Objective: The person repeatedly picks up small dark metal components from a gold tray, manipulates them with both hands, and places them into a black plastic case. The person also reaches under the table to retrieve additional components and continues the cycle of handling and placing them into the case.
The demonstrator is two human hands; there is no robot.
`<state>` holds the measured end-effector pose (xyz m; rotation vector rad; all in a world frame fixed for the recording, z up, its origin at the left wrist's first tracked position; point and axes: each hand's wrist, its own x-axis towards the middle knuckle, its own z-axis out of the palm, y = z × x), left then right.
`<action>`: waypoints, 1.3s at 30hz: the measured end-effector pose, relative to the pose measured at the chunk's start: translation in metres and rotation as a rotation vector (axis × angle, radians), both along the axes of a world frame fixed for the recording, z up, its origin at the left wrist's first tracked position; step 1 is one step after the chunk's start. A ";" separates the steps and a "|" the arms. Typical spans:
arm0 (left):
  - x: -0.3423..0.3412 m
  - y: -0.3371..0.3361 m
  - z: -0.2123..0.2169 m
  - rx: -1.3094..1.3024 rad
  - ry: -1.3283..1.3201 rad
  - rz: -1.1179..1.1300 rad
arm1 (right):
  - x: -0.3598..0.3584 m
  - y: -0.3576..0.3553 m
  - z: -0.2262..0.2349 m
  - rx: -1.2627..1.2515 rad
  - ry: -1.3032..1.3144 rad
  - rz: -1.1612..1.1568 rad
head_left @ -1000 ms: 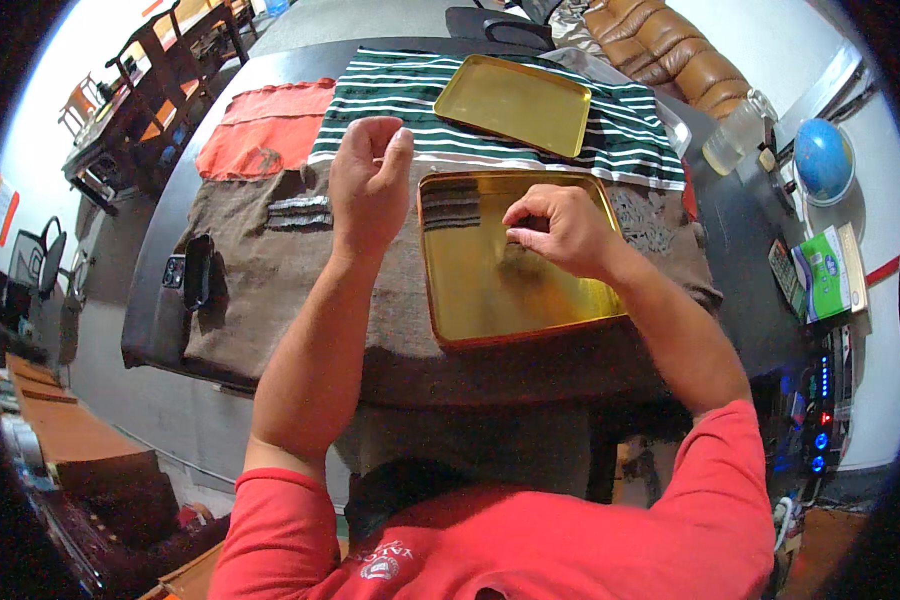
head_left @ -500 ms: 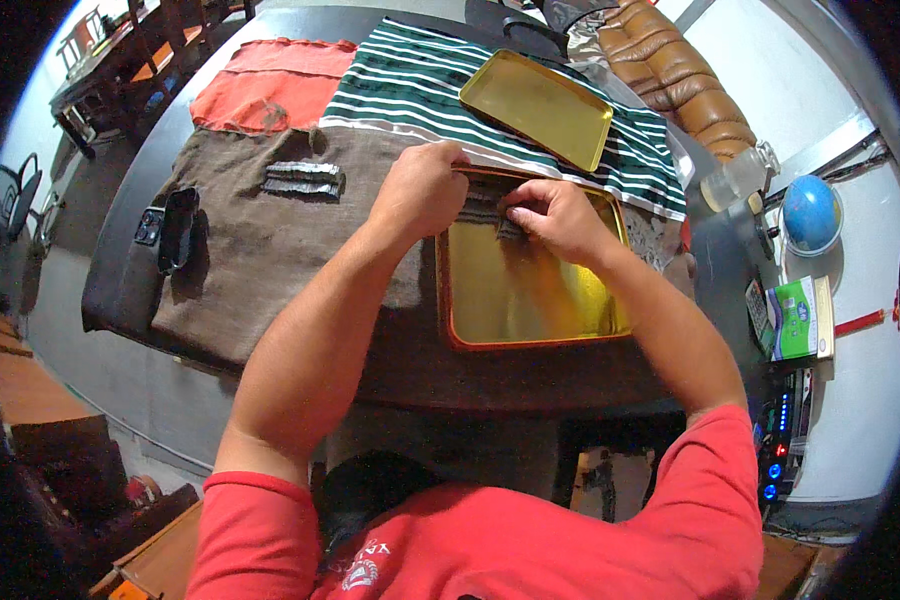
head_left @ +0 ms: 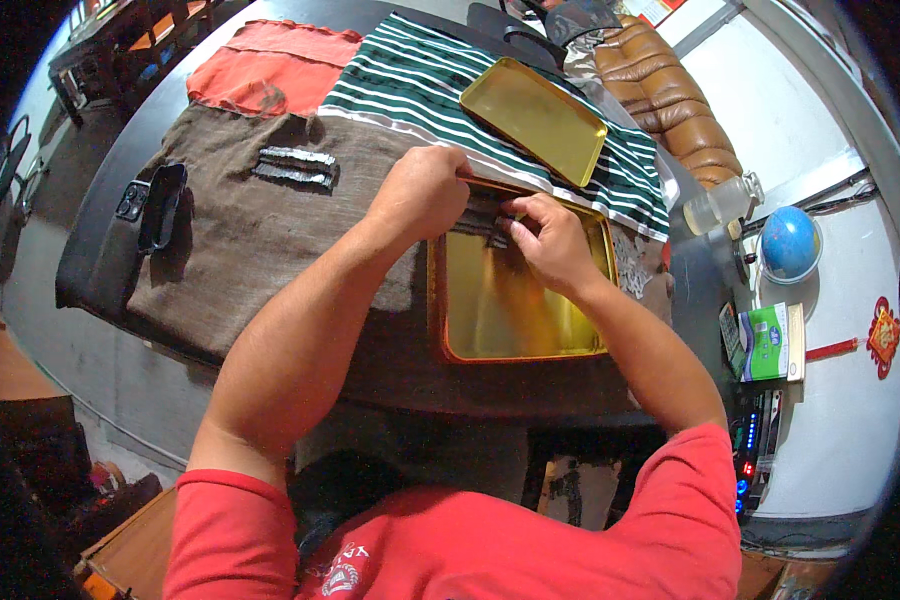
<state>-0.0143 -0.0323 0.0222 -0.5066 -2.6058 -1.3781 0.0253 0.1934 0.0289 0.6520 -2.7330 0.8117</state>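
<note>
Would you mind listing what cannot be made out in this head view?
- Dark strip at the near gold tray's far rim: mostly hidden by the left hand and right hand; kind unclear.
- Fingertip grip: hidden.
- Green box: print too small.

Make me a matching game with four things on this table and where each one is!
Things:
1. far gold tray
2. near gold tray
3. blue globe
4. orange cloth

Places:
A. under both hands
B. on the green striped cloth
C. far left end of the table
D. off to the right, beside a clear bottle

Pairs: 1-B, 2-A, 3-D, 4-C
</note>
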 end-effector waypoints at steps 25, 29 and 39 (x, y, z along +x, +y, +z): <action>0.006 -0.001 0.009 -0.041 -0.019 -0.009 | 0.017 -0.008 -0.001 0.111 -0.107 -0.201; 0.007 -0.001 0.009 -0.027 -0.029 -0.002 | 0.015 -0.008 0.001 0.105 -0.146 -0.215; 0.004 -0.001 0.005 -0.007 0.003 -0.001 | 0.010 -0.024 0.001 0.072 -0.041 -0.333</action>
